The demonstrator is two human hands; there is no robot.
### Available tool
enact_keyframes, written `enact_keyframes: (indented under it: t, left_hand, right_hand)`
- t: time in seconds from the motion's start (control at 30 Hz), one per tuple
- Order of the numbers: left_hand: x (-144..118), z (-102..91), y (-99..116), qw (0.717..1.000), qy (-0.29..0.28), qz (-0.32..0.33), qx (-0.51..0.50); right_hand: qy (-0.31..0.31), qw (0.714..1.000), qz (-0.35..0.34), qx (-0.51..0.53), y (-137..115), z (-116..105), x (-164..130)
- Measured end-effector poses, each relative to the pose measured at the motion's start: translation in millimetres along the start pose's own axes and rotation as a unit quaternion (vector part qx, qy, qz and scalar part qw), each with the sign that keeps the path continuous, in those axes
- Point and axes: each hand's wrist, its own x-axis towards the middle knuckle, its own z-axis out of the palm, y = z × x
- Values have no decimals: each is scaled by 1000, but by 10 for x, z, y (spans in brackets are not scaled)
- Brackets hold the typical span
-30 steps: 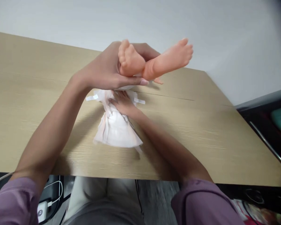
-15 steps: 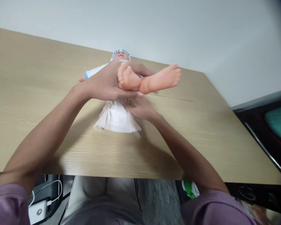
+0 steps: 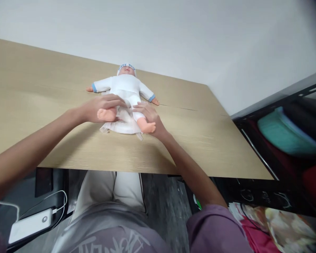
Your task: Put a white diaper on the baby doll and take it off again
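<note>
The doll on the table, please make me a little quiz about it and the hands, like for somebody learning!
1. True or false: the doll lies on its back on the table, with its arms spread out to the sides.
2. Pick one: what colour are the sleeve cuffs?
A) red
B) blue
C) green
3. Fill the gap: the left hand and the right hand are both at the doll's ____ (arms or legs).

Key: 1. True. 2. B, blue. 3. Legs.
</note>
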Motion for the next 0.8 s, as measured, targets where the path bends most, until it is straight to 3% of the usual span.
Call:
enact_keyframes:
  t: [0.1,0.27,0.47,0.6,0.8]
  left_hand:
    - [-352,-25,-204,998,-44,9,31]
    - [-678,118,-391,994,-105,-22,33]
    - [-648,206,-405,989,-140,-43,13]
    - [-562,191,-259,988,-141,-60,10]
    - [-527,412,-35,989,-72,-102,73]
  right_hand:
    - [-61,997,-45,-30,114,-77,-177]
    - [-117,990,-37,-66,218,-42,-321]
    - [-145,989,-10,-3,173,-167,-250]
    - [-155,986,32,46,99,-265,-207]
    - [-141,986,27,-87,-228,-24,-345]
